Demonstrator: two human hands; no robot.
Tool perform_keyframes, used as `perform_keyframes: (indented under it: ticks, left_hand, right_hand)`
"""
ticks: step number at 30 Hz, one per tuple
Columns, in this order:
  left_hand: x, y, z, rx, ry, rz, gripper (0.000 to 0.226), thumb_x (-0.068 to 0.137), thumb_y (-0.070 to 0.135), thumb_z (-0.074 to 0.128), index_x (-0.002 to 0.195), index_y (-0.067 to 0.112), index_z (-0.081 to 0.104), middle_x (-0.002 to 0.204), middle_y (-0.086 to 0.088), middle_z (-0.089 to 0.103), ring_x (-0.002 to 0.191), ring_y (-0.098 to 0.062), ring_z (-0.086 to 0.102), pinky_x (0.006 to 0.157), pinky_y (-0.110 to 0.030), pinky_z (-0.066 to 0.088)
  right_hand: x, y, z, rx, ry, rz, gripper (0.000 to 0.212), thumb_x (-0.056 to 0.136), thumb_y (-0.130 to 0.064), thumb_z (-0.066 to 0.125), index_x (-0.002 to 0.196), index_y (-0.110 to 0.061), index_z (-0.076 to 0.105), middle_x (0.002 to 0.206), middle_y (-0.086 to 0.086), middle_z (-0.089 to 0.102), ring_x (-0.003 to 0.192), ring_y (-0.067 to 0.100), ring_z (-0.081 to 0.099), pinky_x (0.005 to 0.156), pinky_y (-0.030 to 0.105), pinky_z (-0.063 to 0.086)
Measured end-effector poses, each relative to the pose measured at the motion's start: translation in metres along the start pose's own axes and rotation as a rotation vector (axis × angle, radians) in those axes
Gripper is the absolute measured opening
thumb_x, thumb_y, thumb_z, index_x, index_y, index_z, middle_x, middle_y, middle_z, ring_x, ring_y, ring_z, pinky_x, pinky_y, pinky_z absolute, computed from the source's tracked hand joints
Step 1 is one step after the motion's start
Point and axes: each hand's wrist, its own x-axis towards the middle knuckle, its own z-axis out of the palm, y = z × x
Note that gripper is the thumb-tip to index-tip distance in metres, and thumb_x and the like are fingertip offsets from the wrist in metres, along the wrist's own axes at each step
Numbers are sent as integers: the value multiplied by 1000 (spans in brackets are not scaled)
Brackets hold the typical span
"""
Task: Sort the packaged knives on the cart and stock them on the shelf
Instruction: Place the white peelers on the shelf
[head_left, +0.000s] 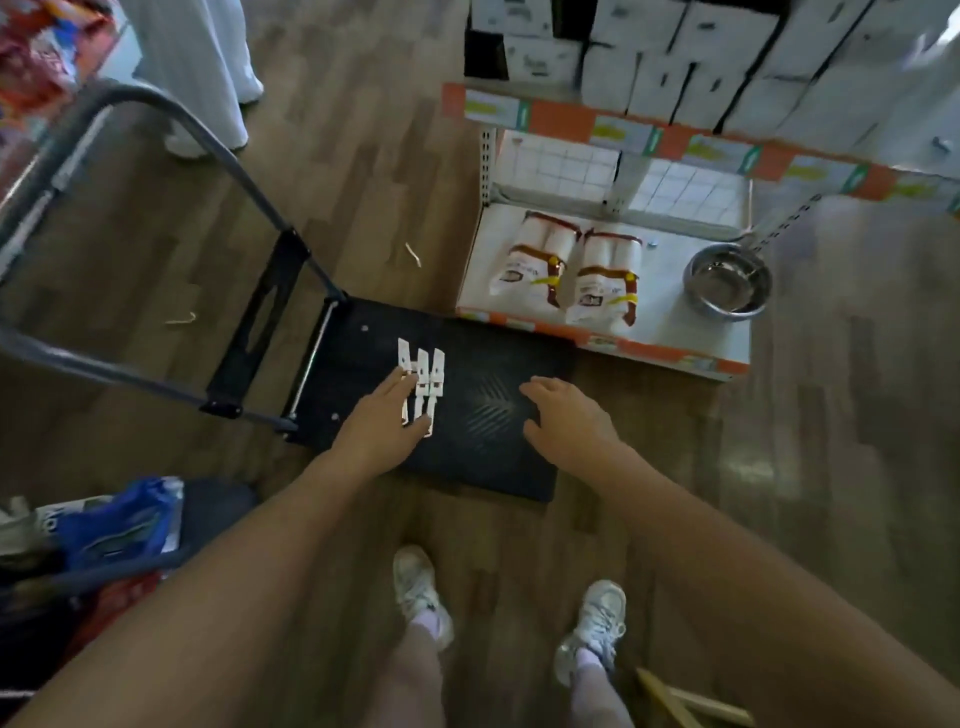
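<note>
Black platform cart (498, 457) sits on the wood floor against the bottom shelf (670, 332); three white packaged knives (423, 387) lie side by side on its deck; the left hand (384, 421) rests open, fingers on their left edge; the right hand (566, 415) hovers open over bare deck nearby; two cup packs (566, 275) and a steel bowl (727, 280) occupy the shelf.

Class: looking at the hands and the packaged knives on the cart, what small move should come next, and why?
Probably close the left hand around the knife packs. About three packs lie side by side on the black cart, the left fingers already rest on them, and the right hand is open over bare deck beside them, holding nothing.
</note>
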Motion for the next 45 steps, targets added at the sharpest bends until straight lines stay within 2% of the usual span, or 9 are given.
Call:
perform_keyframes:
  ticks: [7,13,18,24,28,33,40,43,45]
  left_hand:
    - [100,-104,30,64,-87,-1,65,92,31,52,147,23,19,157,2,14,142,-22,23,114,-51,25]
    - [188,-176,112,136,-97,9,61,92,31,50,146,22,22,156,3,20,141,-19,25,114,-41,28]
    - [251,-221,188,149,-67,-42,60,94,34,46,147,25,18,154,6,23,139,-19,25,109,-38,33]
    - [304,-244,255,170,-9,-41,66,93,39,45,147,23,11,151,3,28,132,-22,32,97,-38,40]
    - [336,-248,287,131,13,-66,69,93,30,51,147,20,9,148,-4,31,129,-24,38,94,-38,43]
    - [358,-246,306,91,201,-109,66,91,18,55,144,15,15,131,-12,40,107,-23,52,82,-29,46]
    - [372,-246,296,-216,229,-361,31,90,22,58,115,7,47,111,-13,62,100,-26,60,69,-27,40]
    - [374,-246,296,-280,209,-347,20,88,22,60,102,8,63,103,-10,67,94,-25,63,69,-26,44]
    - [372,-244,299,-338,189,-317,19,89,25,58,95,10,66,100,-11,67,91,-25,63,72,-29,47]
  right_hand:
    - [115,-31,94,72,-28,58,52,94,-23,47,145,-18,33,153,0,29,139,19,31,108,34,34]
    - [221,-27,200,16,-104,14,40,92,-17,49,132,-15,48,144,-1,43,129,20,43,94,34,45]
    - [294,0,277,5,-111,50,39,93,-21,47,131,-14,48,139,2,47,125,24,46,93,37,46]
    - [365,19,339,130,-21,220,32,94,-31,48,118,-10,52,116,8,57,106,27,55,74,33,40]
    - [397,15,370,254,60,258,26,94,-32,49,106,-9,54,106,7,59,95,24,59,71,33,45]
    - [420,18,389,417,139,338,28,92,-26,54,112,-8,50,115,7,53,105,24,53,76,29,38]
    - [438,16,391,690,124,519,22,83,-19,62,99,-4,59,90,5,62,80,18,60,50,22,38]
    - [440,21,386,726,66,549,20,81,-24,67,88,-6,66,78,2,61,56,8,51,39,17,31]
    - [440,25,383,784,44,609,15,79,-24,69,79,-10,63,79,3,62,58,11,54,43,20,38]
